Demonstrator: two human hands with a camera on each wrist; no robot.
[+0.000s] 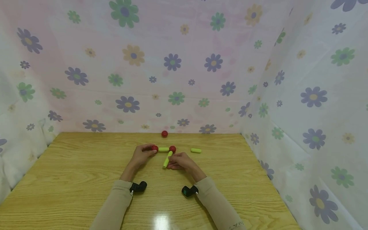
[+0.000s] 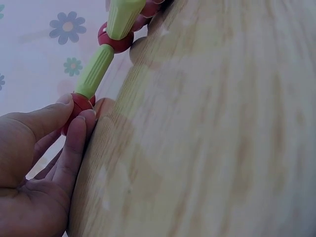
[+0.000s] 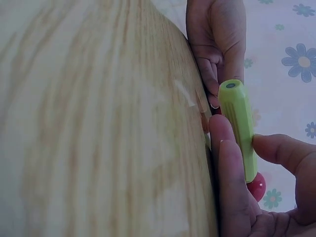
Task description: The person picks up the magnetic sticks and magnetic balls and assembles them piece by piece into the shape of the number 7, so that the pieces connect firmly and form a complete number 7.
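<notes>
My left hand (image 1: 141, 155) pinches a red ball (image 1: 155, 149) between thumb and fingers. From that ball a ribbed yellow-green rod (image 1: 164, 149) runs right to another red ball (image 1: 172, 149). A second yellow-green rod (image 1: 167, 160) slants from this right ball toward me, and my right hand (image 1: 182, 162) holds it between thumb and fingertips. Its free end shows a dark round spot in the right wrist view, where the rod (image 3: 239, 128) hides part of the ball (image 3: 257, 186). The left wrist view shows the thumb pressed on the left ball (image 2: 79, 107).
A loose yellow-green rod (image 1: 196, 150) lies to the right of my right hand. One more red ball (image 1: 164, 134) sits at the back edge of the wooden table (image 1: 86, 166). Flowered cloth (image 1: 155, 89) hangs behind the table and along both sides.
</notes>
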